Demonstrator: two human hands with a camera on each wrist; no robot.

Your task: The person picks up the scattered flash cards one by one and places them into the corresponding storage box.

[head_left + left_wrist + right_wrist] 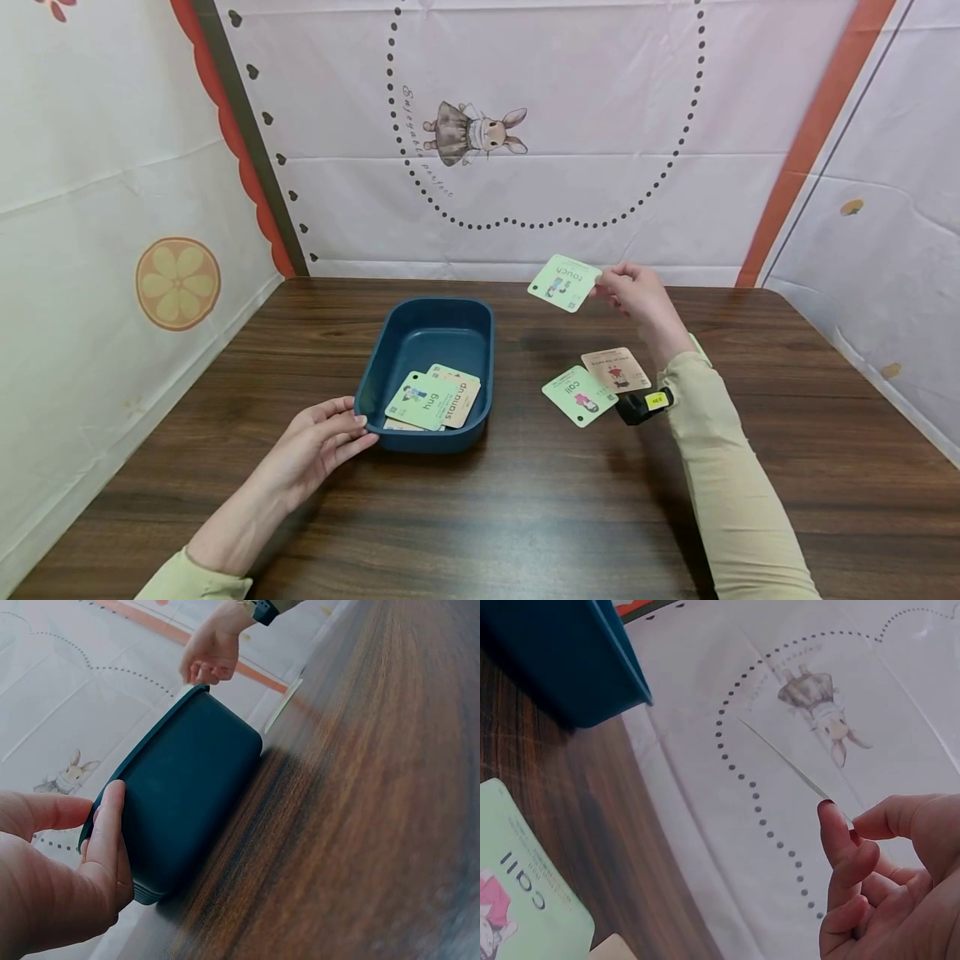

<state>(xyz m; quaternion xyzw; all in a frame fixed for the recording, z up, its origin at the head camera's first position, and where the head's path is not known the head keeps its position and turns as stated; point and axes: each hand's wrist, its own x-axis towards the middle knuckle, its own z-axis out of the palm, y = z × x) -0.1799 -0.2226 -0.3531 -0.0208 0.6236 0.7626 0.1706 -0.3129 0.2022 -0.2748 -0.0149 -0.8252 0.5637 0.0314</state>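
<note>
The brown worktop (525, 517) has white sheets hanging behind it and at both sides, and the back sheet has a little rabbit (474, 132) on it. A blue tub (427, 375) sits on the worktop, a bit left of the middle. Nothing lies between the tub and the cards beside it.

The left hand (318, 446) rests on the tub's near left corner, fingers mostly straight and touching its wall. The left wrist view shows the thumb up by the rim, which the head view does not show well.

The right hand (637, 292) is up in the air to the right of the tub, pinching one green card (564, 283) that says "touch". The right wrist view shows this card only as a thin edge between the fingertips (832, 825).

I count about three cards in the tub: a green "hug" card (420, 402), a tan "stand up" card (459, 400) and one mostly hidden under them. Two more cards lie on the worktop, a green "call" card (579, 396) and a tan card (615, 369) just behind it, touching
</note>
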